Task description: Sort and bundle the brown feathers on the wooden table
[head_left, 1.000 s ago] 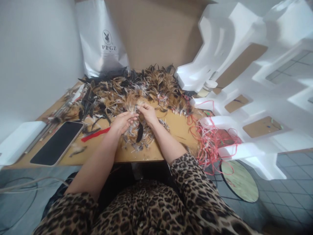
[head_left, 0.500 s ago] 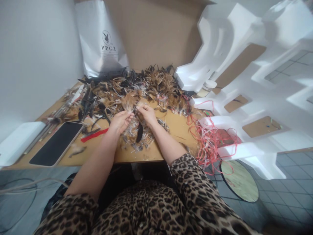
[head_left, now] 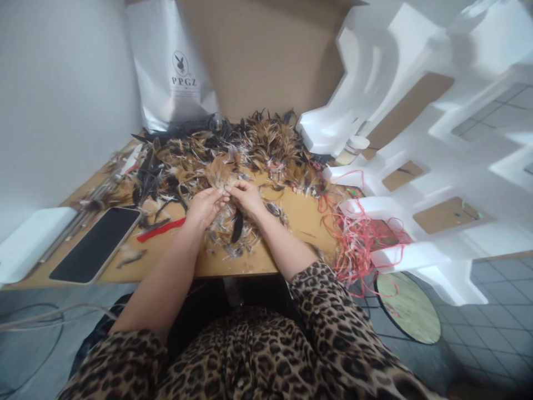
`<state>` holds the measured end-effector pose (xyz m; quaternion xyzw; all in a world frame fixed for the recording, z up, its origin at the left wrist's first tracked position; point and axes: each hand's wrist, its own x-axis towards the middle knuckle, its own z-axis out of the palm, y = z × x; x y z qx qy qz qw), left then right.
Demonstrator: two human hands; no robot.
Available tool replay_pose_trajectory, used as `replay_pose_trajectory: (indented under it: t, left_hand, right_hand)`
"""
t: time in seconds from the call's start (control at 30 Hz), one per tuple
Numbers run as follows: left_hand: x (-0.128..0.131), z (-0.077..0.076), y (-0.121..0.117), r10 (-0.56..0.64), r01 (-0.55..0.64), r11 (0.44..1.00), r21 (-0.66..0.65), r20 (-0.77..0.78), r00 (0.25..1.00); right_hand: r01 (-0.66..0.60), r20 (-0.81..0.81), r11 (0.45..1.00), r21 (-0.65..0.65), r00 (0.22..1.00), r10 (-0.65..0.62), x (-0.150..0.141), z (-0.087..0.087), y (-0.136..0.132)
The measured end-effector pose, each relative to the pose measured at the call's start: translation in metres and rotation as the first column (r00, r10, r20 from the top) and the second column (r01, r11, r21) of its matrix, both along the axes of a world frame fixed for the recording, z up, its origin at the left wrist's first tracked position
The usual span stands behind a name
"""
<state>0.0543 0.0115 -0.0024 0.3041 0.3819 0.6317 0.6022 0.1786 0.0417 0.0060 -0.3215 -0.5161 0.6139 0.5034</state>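
Observation:
My left hand pinches the pale base of a small bunch of brown feathers, which fans out away from me. My right hand meets it there, thumb and finger pressed together at the same base; what they hold is too small to make out. Beneath both hands lies a litter of fluffy feather scraps with one dark feather on it. Behind them spreads a large heap of brown and black feathers. Bundled brown feathers stand at its right end.
A phone, a white box and a red strip lie on the left. Tangled red string hangs over the right edge, beside white foam pieces and a small jar. A silver bag stands behind.
My right hand has moved a little left, so its fingertips now meet those of my left hand at the feather base. The left hand has barely moved.

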Motion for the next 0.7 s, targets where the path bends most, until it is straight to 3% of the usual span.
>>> replay_pose_trajectory:
  t: [0.3,0.5,0.7]
  left_hand:
    - [0.002,0.0,0.0,0.025,-0.025,0.999,-0.023,-0.02,1.0]
    - [0.004,0.006,-0.002,0.044,-0.045,0.998,-0.039,-0.026,0.999]
    - [0.002,0.005,-0.003,-0.02,0.021,0.999,-0.038,0.017,1.0]
  right_hand:
    - [0.065,0.122,0.992,0.112,0.989,-0.078,0.0,-0.006,0.005]
    - [0.095,0.067,0.992,0.084,0.993,-0.101,0.0,0.004,0.0]
    - [-0.024,0.027,0.997,0.076,0.999,0.022,0.008,0.012,0.0]
